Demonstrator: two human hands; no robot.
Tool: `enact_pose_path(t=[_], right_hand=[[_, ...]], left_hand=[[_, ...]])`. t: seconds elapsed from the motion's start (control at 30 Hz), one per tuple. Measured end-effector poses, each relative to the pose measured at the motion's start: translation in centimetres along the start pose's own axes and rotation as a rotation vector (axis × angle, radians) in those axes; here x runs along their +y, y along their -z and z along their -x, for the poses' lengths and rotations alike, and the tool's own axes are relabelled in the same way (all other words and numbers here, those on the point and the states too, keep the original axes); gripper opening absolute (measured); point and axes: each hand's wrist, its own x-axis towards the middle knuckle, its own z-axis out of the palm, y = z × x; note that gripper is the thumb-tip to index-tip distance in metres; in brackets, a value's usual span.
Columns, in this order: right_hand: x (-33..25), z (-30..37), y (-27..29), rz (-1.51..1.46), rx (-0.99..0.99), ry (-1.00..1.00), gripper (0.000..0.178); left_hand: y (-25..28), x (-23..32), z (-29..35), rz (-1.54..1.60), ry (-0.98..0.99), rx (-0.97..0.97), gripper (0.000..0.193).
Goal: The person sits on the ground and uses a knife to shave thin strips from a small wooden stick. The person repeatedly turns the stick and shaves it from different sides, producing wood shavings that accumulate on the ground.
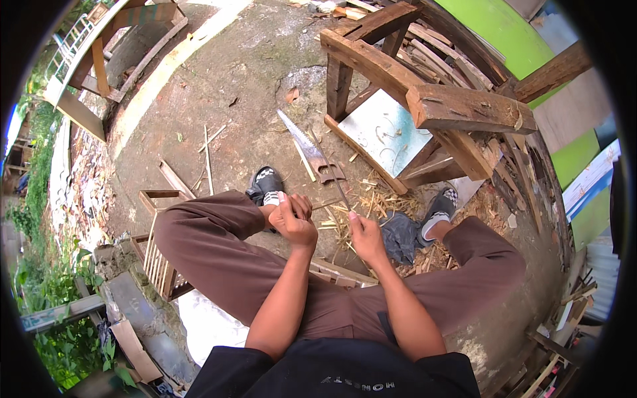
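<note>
My left hand (pixel 295 220) is closed, its fingers curled round a thin wooden stick (pixel 321 207) whose end sticks out to the right. My right hand (pixel 366 237) grips a long, narrow, dark blade-like tool (pixel 334 171); its tip points away from me and slightly left. What handle it has is hidden in my fist. Beyond my hands, a hand saw (pixel 302 138) with a brown wooden handle (pixel 328 171) lies on the ground, partly crossed by the dark tool. Pale wood shavings (pixel 381 202) are scattered below and around my hands.
A heavy wooden frame (pixel 378 63) with a light panel (pixel 386 129) stands at far right, scrap planks (pixel 444 56) behind it. A slatted wooden piece (pixel 159 255) is by my left leg. A black plastic bag (pixel 400 237) lies near my right foot. A wooden bench (pixel 99 63) stands far left.
</note>
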Motion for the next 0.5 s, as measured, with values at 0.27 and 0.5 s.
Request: enact_pose_path(t=[0.27, 0.5], right_hand=[[4.8, 0.2, -3.2, -0.027, -0.131, -0.052, 0.055], [2.6, 0.7, -4.0, -0.07, -0.192, 0.038, 0.055]], left_hand=[[0.3, -2.2, -0.1, 0.002, 0.022, 0.084, 0.055], [0.4, -1.6, 0.2, -0.089, -0.004, 0.174, 0.058]])
